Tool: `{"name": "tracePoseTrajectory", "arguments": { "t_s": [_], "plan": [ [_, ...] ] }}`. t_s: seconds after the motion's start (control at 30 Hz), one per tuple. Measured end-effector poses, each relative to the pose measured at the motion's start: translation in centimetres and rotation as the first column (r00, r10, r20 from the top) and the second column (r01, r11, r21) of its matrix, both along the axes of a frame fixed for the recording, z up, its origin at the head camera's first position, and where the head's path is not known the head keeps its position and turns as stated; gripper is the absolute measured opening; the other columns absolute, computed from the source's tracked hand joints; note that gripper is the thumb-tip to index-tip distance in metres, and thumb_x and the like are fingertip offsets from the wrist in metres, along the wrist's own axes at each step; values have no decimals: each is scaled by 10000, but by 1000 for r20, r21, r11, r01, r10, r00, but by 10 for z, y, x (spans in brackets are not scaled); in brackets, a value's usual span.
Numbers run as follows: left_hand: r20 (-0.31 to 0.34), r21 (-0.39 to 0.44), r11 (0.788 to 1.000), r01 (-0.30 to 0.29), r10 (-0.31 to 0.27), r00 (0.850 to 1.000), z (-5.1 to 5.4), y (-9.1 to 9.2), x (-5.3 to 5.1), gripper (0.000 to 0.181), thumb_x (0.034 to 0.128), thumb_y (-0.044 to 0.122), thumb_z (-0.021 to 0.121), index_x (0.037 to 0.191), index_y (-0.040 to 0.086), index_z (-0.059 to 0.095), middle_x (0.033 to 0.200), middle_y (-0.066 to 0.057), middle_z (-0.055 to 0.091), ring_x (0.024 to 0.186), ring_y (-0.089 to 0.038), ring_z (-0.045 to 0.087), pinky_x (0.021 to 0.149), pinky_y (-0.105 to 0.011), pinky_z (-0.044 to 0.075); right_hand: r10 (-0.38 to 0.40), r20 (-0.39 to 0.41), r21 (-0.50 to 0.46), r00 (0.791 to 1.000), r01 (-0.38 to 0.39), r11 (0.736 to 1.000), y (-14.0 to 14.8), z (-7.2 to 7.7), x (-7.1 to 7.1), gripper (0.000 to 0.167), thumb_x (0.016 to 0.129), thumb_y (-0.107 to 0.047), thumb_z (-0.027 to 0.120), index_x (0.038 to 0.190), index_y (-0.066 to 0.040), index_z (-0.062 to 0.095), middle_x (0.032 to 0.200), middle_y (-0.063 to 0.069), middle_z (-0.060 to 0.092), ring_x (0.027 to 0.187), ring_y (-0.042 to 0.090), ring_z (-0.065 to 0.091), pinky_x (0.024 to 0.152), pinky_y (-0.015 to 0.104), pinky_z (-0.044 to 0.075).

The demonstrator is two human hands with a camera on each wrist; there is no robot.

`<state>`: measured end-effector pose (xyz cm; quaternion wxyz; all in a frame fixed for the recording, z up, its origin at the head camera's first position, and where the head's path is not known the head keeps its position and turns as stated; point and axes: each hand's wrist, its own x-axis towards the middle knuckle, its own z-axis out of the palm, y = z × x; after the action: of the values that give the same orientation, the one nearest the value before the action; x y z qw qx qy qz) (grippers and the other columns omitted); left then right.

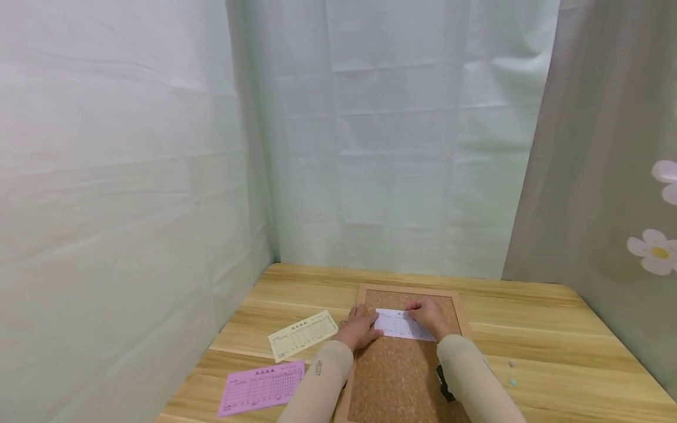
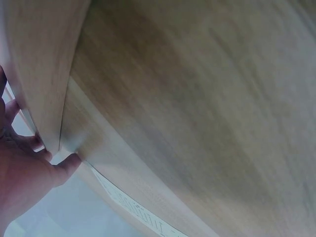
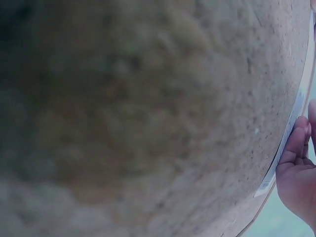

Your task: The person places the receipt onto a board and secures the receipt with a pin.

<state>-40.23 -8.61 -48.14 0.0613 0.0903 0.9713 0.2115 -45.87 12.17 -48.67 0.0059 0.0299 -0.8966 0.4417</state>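
At the far left, we see pale cloth (image 1: 121,194) hanging beside a wooden table (image 1: 555,335). Next comes a pink slip (image 1: 261,388) with black lines, lying flat near the front. A bit further right and further back, we see a yellow slip (image 1: 302,335), set at a slant close to the board.

Then we come to the left hand (image 1: 359,330), in a cream sleeve. Its fingers are loose and spread, not grasping anything. It rests over the left side of the cork board (image 1: 394,376), by the left end of a white slip (image 1: 395,326). This white slip lies flat on the cork, near the top, between the two hands.

The right hand (image 1: 429,317) is over the right part of the white slip. Its fingers are bent in, with the tips near the slip's top edge. We cannot tell if they grasp something small.

Right of the board, we find a tiny pink bit (image 1: 511,363) and a tiny blue-green bit (image 1: 512,382) on the wood. Last, we see brown cloth (image 1: 592,176) with white flowers (image 1: 656,251).
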Motion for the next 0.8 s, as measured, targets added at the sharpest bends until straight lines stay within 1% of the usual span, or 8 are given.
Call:
{"name": "tracePoseTrajectory", "arguments": {
  "t_s": [0.23, 0.4, 0.53, 0.8],
  "plan": [
    [0, 6, 1000, -2, 2, 1000, 0, -1, 0, 577, 984, 411, 595, 1495, 174, 467, 1612, -183, 218, 1489, -362, 152, 1115, -629, 230, -13, 43, 21, 999, 12, 1000, -2, 1, -1, 42, 881, -59, 733, 890, -18, 737, 848, 52, 665, 788, 218, 557, 753, 382, 439],
    [-4, -5, 1000, -7, 7, 1000, -2, 0, -2, 584, 984, 425, 591, 1500, 187, 460, 1616, -172, 216, 1490, -359, 152, 1112, -629, 239, -15, 28, 52, 1000, 13, 999, -2, 1, -2, 57, 867, -71, 755, 862, -17, 737, 834, 47, 669, 775, 216, 561, 736, 379, 442],
    [-5, -14, 1000, -11, 11, 1000, -3, 0, -2, 590, 978, 434, 596, 1500, 195, 461, 1617, -166, 215, 1490, -354, 153, 1112, -626, 242, -16, 28, 60, 999, 14, 998, -3, 0, -2, 49, 866, -69, 757, 844, -28, 742, 829, 45, 666, 779, 223, 561, 747, 395, 447],
    [1, -15, 1000, -20, 20, 1000, -2, 0, -1, 588, 978, 430, 596, 1502, 203, 458, 1620, -160, 211, 1493, -345, 148, 1117, -622, 236, -30, 42, 57, 999, 27, 998, -3, -1, -3, 48, 858, -50, 760, 880, -9, 749, 840, 55, 664, 796, 242, 565, 780, 433, 457]
  ]
}}
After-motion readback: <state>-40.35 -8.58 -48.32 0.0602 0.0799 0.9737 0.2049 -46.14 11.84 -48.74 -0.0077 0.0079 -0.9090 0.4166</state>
